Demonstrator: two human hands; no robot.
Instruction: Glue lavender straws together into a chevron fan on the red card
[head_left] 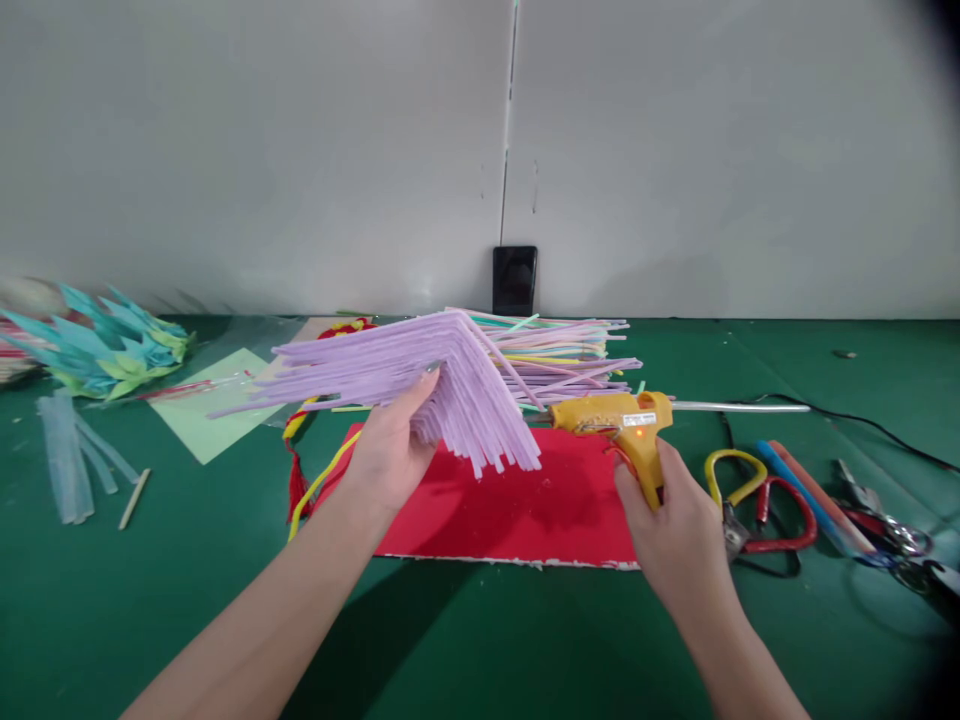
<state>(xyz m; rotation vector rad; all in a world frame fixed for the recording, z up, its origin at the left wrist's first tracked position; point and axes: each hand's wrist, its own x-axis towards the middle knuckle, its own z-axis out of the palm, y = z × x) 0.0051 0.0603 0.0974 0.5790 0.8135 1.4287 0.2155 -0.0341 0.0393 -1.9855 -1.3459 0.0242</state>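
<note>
My left hand grips a V-shaped panel of purple straws glued side by side and holds it up above a red sheet. My right hand is wrapped round the handle of a yellow glue gun. The gun's nozzle points left, close to the right arm of the purple panel. A clear glue stick sticks out of the gun's back. Behind the panel lies a loose pile of pastel straws.
On the green table to the right lie yellow-handled and red-handled scissors, pens and pliers. At the left are spare glue sticks, a teal paper flower piece, a light green sheet. A black phone leans on the wall.
</note>
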